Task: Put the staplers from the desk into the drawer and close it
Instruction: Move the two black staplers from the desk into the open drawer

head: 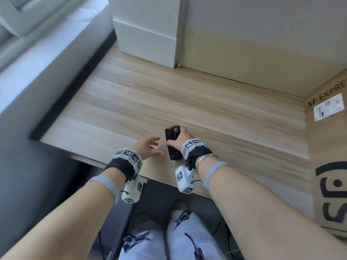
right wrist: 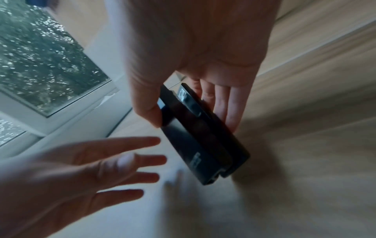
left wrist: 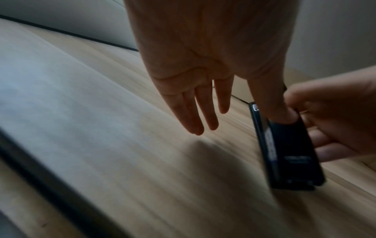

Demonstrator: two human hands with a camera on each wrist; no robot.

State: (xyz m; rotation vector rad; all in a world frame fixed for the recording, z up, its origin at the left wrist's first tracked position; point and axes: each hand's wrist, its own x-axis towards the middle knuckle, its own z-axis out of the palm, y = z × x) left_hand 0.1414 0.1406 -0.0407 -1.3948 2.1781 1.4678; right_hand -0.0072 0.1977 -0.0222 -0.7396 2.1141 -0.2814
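A black stapler stands on its side on the pale wooden desk, near the front edge. My right hand grips it, thumb on one side and fingers on the other, as the right wrist view shows for the stapler and right hand. My left hand hovers just left of the stapler with fingers spread and holds nothing. In the left wrist view the left hand is beside the stapler. The drawer is hidden.
A large cardboard box stands along the desk's right side. A white block sits at the back against the wall. A window sill runs along the left. My knees show below the desk's front edge.
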